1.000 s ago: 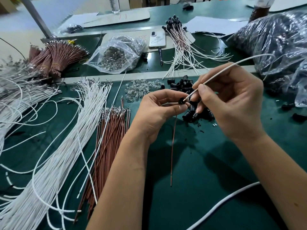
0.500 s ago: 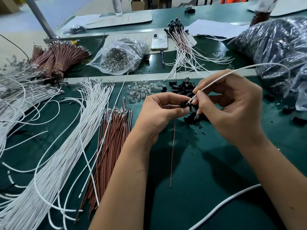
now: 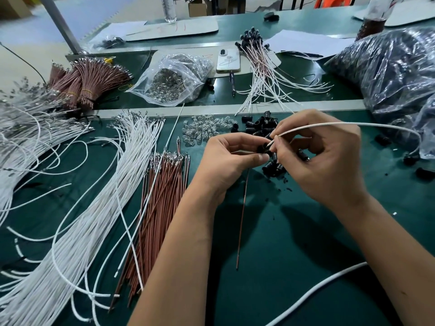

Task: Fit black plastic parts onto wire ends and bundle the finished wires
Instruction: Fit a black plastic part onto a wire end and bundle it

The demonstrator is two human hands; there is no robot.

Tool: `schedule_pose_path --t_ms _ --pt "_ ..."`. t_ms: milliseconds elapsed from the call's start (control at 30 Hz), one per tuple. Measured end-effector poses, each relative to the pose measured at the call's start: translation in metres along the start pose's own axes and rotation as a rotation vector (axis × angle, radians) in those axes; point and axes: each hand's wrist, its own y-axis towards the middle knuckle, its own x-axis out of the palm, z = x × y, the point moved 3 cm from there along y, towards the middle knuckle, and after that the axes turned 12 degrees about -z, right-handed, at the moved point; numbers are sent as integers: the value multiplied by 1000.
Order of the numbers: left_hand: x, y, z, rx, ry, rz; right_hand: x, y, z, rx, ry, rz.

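Note:
My left hand (image 3: 229,158) pinches a small black plastic part (image 3: 261,148) between thumb and fingers; a thin brown wire (image 3: 242,215) hangs down from it to the green mat. My right hand (image 3: 322,158) pinches a white wire (image 3: 341,124) near its end, with the tip touching the black part. The white wire arcs off to the right. Behind the hands lies a pile of loose black parts (image 3: 261,124). Finished wires with black ends (image 3: 261,64) lie fanned at the back.
Loose white wires (image 3: 94,196) and brown wires (image 3: 162,196) lie on the left. Clear bulbs (image 3: 207,129) sit beside the black parts. A bag of bulbs (image 3: 174,78), a phone (image 3: 228,60), tied brown bundles (image 3: 91,78) and a large dark plastic bag (image 3: 395,67) stand further back.
Both hands stay together at the same spot. The white wire's tip has stayed against the black part, and its loop has stretched further right.

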Motion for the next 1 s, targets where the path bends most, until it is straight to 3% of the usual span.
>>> schedule_pose_path --t_ms 400,700,867,1000 --pt "3 -1 1 -42 54 -2 1 1 11 202 107 -27" --pt "10 -5 4 -140 -81 -48 2 2 19 379 489 -137" --pt "9 -4 6 -110 -232 -8 4 1 18 398 370 -138" --pt "6 -2 8 -92 -339 85 10 -2 19 408 177 -242"
